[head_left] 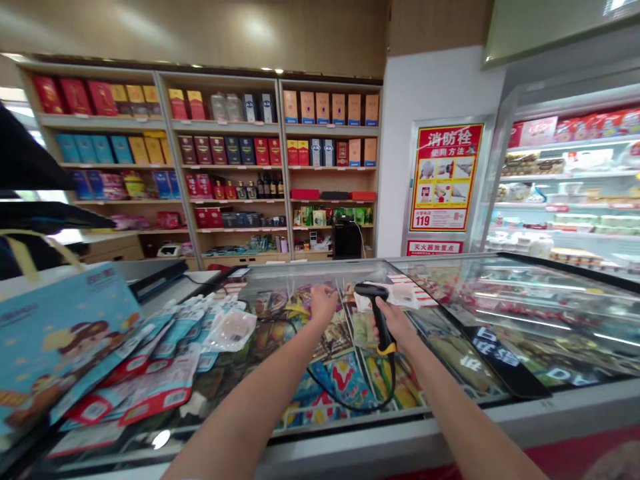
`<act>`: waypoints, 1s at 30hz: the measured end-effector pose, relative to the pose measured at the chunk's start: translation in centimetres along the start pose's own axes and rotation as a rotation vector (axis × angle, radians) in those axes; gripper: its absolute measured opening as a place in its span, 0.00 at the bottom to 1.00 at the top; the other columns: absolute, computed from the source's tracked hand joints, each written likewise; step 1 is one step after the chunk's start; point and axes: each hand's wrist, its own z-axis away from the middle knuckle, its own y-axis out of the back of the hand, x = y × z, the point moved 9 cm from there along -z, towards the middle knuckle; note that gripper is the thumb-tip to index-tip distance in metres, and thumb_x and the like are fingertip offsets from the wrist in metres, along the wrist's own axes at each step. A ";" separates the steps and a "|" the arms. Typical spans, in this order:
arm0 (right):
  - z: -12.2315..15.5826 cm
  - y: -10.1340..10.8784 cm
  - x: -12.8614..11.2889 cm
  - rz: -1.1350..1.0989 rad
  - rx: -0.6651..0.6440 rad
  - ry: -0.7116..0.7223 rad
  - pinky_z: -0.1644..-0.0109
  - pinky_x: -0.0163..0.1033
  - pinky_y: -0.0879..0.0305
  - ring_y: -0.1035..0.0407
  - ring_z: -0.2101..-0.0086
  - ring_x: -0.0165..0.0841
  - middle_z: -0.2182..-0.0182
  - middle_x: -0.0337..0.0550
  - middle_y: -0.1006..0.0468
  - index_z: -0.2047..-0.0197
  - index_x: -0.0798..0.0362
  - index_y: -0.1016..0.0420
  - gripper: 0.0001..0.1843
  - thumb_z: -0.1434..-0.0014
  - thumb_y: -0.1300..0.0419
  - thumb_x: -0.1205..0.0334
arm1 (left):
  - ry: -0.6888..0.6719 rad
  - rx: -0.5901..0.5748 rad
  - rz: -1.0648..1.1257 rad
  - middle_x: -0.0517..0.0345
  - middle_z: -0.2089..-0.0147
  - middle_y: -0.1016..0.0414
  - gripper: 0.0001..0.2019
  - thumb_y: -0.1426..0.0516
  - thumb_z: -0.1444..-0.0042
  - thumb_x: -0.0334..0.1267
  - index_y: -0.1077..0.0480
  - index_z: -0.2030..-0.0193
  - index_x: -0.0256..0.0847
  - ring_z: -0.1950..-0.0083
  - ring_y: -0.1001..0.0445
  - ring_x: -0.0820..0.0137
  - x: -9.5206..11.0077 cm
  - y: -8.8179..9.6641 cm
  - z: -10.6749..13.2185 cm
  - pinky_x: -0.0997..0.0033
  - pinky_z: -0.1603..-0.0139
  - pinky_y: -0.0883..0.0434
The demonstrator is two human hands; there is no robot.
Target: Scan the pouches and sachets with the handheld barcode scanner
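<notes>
My right hand (391, 323) grips a black corded barcode scanner (379, 313) with a yellow band, its head aimed at a white packet (386, 296) with red-striped labelling. That packet lies just beyond the scanner head on the glass freezer lid (520, 313). My left hand (324, 303) hovers over the glass a little left of the packet, fingers slightly curled, holding nothing that I can see. The scanner's black cable (350, 398) loops down across the lid. Left of my hands lies a heap of blue-and-white sachets (165, 353), with a clear packet (231, 330) at its edge.
A blue printed tote bag (60, 333) leans at the left. Wooden shelves (225, 167) of boxes and bottles stand behind the freezer. A refrigerated display case (565, 187) stands at the right, beside a red fire-hydrant notice (445, 177).
</notes>
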 end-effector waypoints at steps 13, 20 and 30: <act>-0.2 -14.9 3.0 0.082 -0.230 -0.104 0.87 0.32 0.41 0.41 0.90 0.27 0.91 0.36 0.36 0.79 0.53 0.38 0.23 0.40 0.50 0.45 | 0.104 -0.118 -0.722 0.39 0.49 0.31 0.27 0.38 0.58 0.44 0.36 0.50 0.37 0.44 0.34 0.52 -12.6 17.6 0.6 0.58 0.49 0.35; -0.8 -18.6 4.8 0.067 -0.308 -0.078 0.86 0.33 0.40 0.41 0.89 0.27 0.89 0.35 0.35 0.78 0.52 0.38 0.23 0.43 0.48 0.43 | 0.165 -0.139 -0.644 0.38 0.52 0.27 0.25 0.35 0.64 0.39 0.32 0.56 0.37 0.49 0.29 0.52 -16.3 18.9 0.3 0.63 0.54 0.33; -0.2 -17.7 5.4 0.078 -0.344 -0.046 0.86 0.32 0.42 0.41 0.89 0.26 0.89 0.35 0.35 0.78 0.52 0.37 0.23 0.46 0.47 0.40 | 0.199 0.185 0.580 0.51 0.61 0.22 0.12 0.44 0.53 0.34 0.29 0.59 0.36 0.62 0.25 0.67 -16.3 15.5 -3.3 0.71 0.62 0.30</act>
